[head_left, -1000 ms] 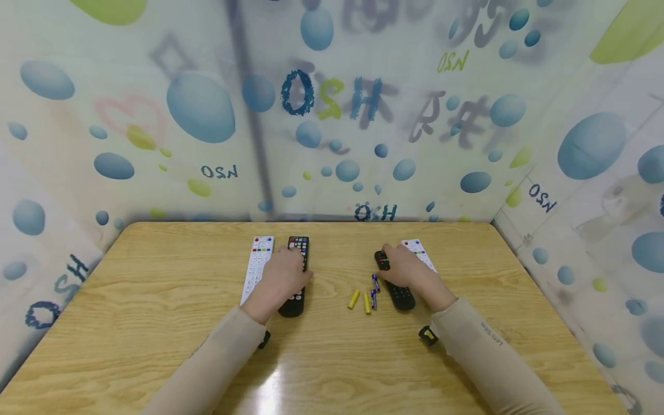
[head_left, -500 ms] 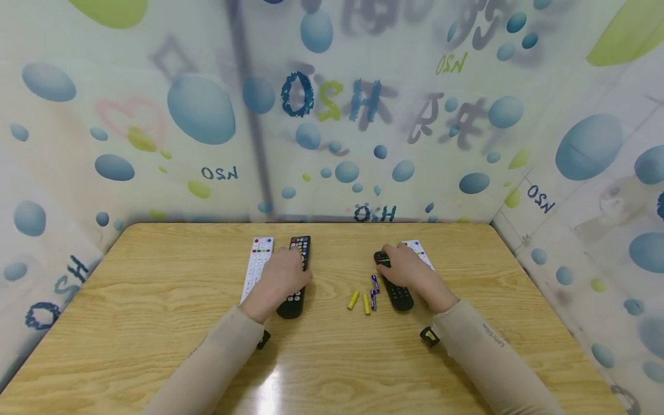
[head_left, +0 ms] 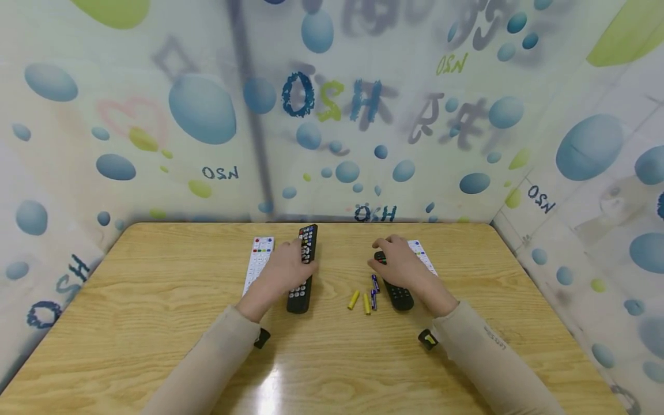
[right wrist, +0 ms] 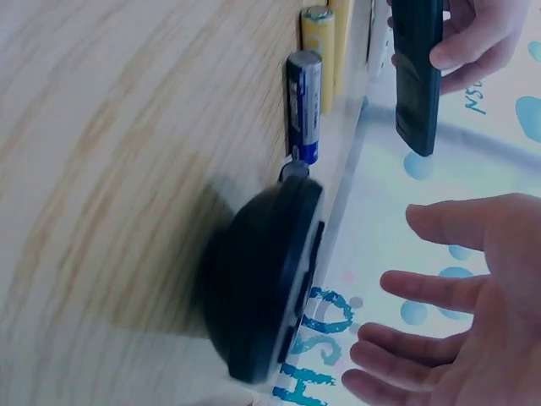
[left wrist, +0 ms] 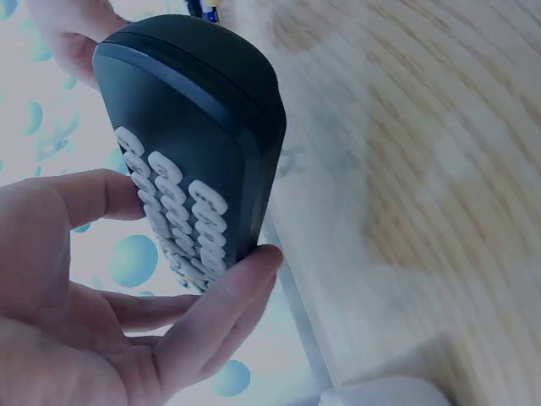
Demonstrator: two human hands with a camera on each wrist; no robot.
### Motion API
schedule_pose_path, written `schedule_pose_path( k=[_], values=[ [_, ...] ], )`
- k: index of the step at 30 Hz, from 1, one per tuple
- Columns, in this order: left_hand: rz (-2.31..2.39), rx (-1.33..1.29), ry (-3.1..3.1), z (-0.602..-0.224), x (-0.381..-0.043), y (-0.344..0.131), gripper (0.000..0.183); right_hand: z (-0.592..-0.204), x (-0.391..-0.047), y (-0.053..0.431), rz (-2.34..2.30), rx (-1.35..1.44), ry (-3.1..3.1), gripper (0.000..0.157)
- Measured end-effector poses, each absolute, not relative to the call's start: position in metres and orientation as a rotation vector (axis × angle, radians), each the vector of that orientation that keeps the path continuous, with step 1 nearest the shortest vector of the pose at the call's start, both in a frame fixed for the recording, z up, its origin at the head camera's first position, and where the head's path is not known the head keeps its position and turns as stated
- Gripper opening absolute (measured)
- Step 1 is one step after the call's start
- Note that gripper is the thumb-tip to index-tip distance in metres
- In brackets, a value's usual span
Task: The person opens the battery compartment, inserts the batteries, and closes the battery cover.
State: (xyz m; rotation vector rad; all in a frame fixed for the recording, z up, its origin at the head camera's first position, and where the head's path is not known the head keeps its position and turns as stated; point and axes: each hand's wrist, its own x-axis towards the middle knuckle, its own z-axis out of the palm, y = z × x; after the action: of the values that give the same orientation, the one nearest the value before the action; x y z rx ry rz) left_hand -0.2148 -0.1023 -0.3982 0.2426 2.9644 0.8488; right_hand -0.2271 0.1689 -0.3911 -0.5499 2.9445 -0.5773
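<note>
In the head view my left hand grips a black remote control by its long sides, thumb on one edge and fingers on the other. In the left wrist view, the remote's rounded bottom end and pale buttons show, and it is raised off the table. My right hand, its fingers spread and loosely bent, hovers over a second black remote control lying on the table. A gap shows between that hand and the second remote in the right wrist view.
A white remote control lies left of my left hand, another white remote lies partly behind my right hand. Between the hands are two yellow batteries and two blue ones. A patterned wall borders the wooden table.
My left hand has lifted its black remote, tilting it and moving it slightly to the right. My right hand has risen off the other black remote, its fingers spreading.
</note>
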Motion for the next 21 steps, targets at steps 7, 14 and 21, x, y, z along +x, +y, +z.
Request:
schedule_pose_path(
  k=[7, 14, 21],
  values=[
    [1.024, 0.228, 2.907, -0.392, -0.213, -0.103, 0.073, -0.39, -0.221, 0.166, -0.656, -0.602, 2.955, 0.039],
    [1.185, 0.165, 2.813, -0.389, -0.212, -0.102, 0.069, -0.392, -0.218, 0.162, -0.719, -0.641, 2.949, 0.035],
    [1.336, 0.175, 2.73, -0.388, -0.211, -0.105, 0.069, -0.395, -0.213, 0.157, -0.835, -0.75, 2.891, 0.032]
  ],
)
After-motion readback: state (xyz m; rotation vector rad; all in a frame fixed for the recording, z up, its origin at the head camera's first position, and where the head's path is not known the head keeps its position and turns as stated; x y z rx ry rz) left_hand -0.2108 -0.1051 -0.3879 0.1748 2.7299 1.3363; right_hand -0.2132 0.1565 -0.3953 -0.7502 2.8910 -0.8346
